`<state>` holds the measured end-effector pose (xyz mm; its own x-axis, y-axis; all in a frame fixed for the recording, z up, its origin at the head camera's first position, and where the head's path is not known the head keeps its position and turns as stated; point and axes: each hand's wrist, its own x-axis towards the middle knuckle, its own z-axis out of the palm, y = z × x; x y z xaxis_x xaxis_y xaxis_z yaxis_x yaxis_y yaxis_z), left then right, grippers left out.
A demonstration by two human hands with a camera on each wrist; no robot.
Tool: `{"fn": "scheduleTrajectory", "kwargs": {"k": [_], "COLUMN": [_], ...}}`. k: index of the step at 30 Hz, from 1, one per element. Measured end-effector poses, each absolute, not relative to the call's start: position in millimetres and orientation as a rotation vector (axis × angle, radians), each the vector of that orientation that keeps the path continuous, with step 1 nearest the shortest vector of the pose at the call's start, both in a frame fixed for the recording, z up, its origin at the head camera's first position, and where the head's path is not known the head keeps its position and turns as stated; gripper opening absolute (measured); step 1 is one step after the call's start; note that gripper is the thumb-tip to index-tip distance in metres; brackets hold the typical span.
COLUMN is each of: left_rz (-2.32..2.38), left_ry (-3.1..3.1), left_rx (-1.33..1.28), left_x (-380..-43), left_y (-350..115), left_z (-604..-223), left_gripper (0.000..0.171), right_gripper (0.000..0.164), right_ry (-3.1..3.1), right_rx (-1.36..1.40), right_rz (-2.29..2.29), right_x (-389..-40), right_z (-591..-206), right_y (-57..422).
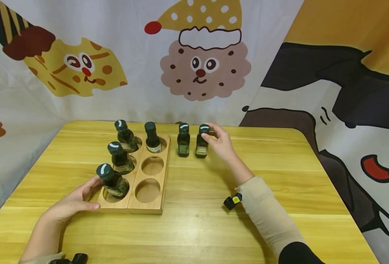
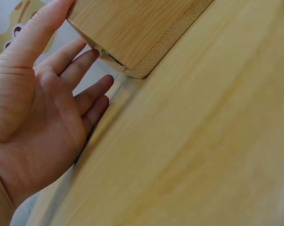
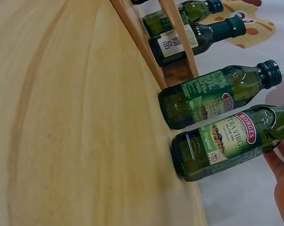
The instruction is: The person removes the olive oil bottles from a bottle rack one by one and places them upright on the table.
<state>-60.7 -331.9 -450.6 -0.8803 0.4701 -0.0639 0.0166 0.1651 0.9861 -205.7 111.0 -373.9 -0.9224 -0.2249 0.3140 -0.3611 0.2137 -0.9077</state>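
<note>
Apparent pickup step: right hand [image 1: 220,143] pinches Borges olive-oil bottle [image 1: 202,147] near table's [image 1: 280,165] far edge; spread left hand [image 1: 73,201] touches rack [image 1: 133,192]. Next requires, probably, lifting.

**Green on yellow grain**

The bottles [image 1: 202,146] are dark green, most caps [image 1: 105,172] marked white; one label [image 3: 231,137] green, cream and red. The rack [image 1: 159,176] is pale tan, the tabletop [image 1: 194,231] streaked yellow. The white backdrop [image 1: 141,102] carries a mustard hat [image 1: 196,14] with white dots.
</note>
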Motion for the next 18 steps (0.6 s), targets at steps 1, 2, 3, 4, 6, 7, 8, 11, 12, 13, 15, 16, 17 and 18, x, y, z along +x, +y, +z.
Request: {"fn": "scheduleTrajectory", "kwargs": {"k": [1,2,3,4,6,7,8,11,12,13,15,16,17,18], "left_rz": [1.765,1.765,1.766,1.766,1.767,1.766,1.765,1.757,1.754,1.752,1.749,1.749,1.75,1.75], "left_ry": [2.094,2.091,2.089,2.088,2.089,2.09,2.093,2.105,2.106,2.105,2.106,2.104,2.104,2.102], "left_rx": [0.464,0.466,0.467,0.47,0.478,0.481,0.485,0.498,0.499,0.5,0.503,0.503,0.5,0.497], "left_x": [-60.7,-60.6,-60.6,-60.6,-60.6,-60.5,-60.5,-60.6,-60.6,-60.6,-61.0,-61.1,-61.2,-61.3], "left_y": [-332.1,-332.4,-332.6,-332.5,-332.2,-332.0,-331.8,-330.8,-330.6,-330.6,-330.9,-331.2,-331.6,-332.0], "left_z": [-450.7,-450.6,-450.6,-450.4,-449.9,-449.6,-449.2,-448.0,-447.5,-447.2,-447.7,-448.1,-448.7,-449.3], "left_gripper": [0.089,0.089,0.089,0.089,0.089,0.089,0.088,0.088,0.088,0.088,0.088,0.088,0.088,0.088], "right_gripper": [0.037,0.037,0.037,0.036,0.036,0.037,0.037,0.037,0.037,0.037,0.038,0.039,0.04,0.041], "right_ry": [-2.359,-2.359,-2.357,-2.355,-2.351,-2.348,-2.346,-2.34,-2.337,-2.335,-2.333,-2.335,-2.333,-2.339], "right_rx": [0.571,0.573,0.571,0.569,0.564,0.566,0.57,0.581,0.585,0.583,0.577,0.571,0.575,0.575], "right_rz": [1.808,1.806,1.804,1.801,1.794,1.792,1.791,1.791,1.791,1.798,1.798,1.795,1.787,1.771], "right_x": [-206.1,-206.5,-206.6,-206.7,-206.5,-206.5,-206.5,-206.8,-207.1,-209.5,-215.5,-218.4,-221.5,-221.2], "right_z": [-374.7,-375.5,-375.9,-376.5,-376.7,-376.9,-377.0,-377.9,-378.5,-382.1,-390.8,-395.2,-399.9,-399.9], "right_y": [110.7,110.4,110.3,110.3,110.4,110.5,110.6,111.1,111.2,112.0,113.6,114.5,115.5,115.7]}}
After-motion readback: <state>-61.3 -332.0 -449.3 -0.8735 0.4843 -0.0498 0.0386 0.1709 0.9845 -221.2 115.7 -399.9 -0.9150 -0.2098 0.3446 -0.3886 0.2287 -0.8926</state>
